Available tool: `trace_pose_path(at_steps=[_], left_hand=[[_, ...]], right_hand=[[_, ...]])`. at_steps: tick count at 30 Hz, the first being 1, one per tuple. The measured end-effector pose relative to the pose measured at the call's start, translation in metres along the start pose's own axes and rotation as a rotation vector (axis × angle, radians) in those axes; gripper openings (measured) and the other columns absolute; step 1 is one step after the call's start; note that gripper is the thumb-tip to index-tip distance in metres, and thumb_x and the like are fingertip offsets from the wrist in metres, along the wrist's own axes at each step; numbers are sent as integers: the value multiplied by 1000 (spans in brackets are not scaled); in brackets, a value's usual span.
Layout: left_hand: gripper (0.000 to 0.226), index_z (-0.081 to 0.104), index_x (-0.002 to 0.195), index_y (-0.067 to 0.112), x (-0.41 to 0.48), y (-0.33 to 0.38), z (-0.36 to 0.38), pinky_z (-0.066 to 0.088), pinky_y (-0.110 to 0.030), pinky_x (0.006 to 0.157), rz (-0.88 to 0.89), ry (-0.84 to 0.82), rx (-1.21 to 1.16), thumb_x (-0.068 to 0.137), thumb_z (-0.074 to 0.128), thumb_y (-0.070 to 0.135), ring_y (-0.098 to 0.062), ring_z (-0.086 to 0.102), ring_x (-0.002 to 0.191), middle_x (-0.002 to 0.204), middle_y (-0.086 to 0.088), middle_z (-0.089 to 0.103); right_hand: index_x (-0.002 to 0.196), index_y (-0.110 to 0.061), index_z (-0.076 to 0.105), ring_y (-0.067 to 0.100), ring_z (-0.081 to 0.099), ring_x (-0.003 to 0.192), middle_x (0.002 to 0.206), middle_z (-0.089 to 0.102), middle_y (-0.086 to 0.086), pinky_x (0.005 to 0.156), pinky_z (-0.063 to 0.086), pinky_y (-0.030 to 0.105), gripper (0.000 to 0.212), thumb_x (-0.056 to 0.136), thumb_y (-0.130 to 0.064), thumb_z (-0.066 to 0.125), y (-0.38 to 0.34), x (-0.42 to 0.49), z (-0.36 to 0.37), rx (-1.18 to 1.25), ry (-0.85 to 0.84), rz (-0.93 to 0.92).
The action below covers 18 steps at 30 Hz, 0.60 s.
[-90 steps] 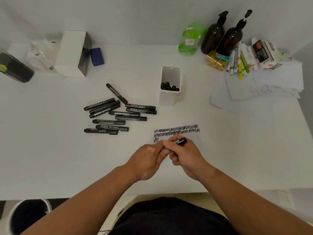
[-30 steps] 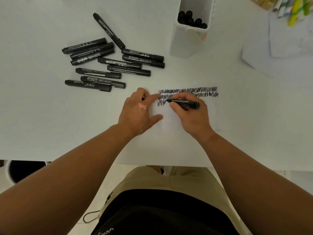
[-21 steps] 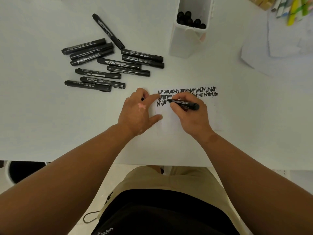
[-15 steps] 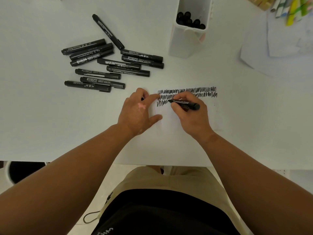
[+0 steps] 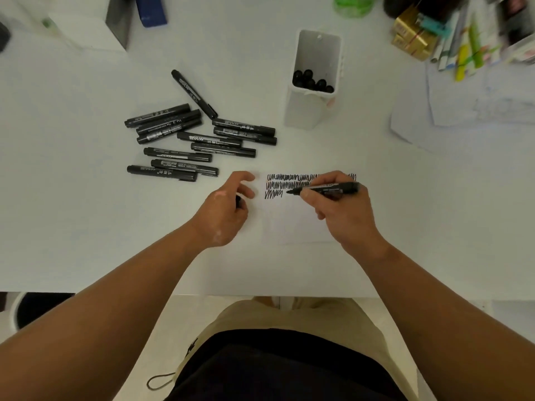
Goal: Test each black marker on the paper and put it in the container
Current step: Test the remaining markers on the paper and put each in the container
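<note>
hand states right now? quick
Left hand: appears to hold a small black marker cap under its fingers.
Right hand: holding the uncapped black marker, tip at the white paper.

Black zigzag scribbles [image 5: 289,182] on white paper [image 5: 292,224]; white container [image 5: 307,111].

Eleven loose markers [image 5: 208,139], one held marker [image 5: 333,188], one container [image 5: 307,111] (about six caps [image 5: 311,82] inside), one paper [image 5: 289,221].
</note>
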State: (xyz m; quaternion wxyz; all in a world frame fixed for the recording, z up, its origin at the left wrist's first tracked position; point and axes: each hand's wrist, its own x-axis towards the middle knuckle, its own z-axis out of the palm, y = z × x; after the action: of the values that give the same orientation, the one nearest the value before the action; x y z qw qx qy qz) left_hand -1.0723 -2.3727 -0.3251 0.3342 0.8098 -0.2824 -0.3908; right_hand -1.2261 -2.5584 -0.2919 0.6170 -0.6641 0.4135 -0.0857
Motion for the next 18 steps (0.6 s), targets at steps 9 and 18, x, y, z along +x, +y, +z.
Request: trace_pose_path(at_steps=[9, 18], left_hand=[[24, 75, 87, 25, -41, 25, -22, 56, -22, 82, -150, 93, -491, 73, 87, 11, -13, 74, 90, 95, 5, 78], [27, 78, 95, 30, -53, 57, -40, 55, -23, 84, -32, -3, -586, 77, 83, 10, -19, 73, 94, 95, -2, 78]], right_hand=[[78, -22, 72, 24, 64, 62, 72, 72, 14, 56, 53, 32, 6, 83, -21, 69, -55, -31, -8, 267, -189, 83], [81, -18, 75, 22, 65, 59, 72, 74, 15, 55, 53, 30, 4, 81, -22, 74, -88, -38, -2, 160, -246, 13]])
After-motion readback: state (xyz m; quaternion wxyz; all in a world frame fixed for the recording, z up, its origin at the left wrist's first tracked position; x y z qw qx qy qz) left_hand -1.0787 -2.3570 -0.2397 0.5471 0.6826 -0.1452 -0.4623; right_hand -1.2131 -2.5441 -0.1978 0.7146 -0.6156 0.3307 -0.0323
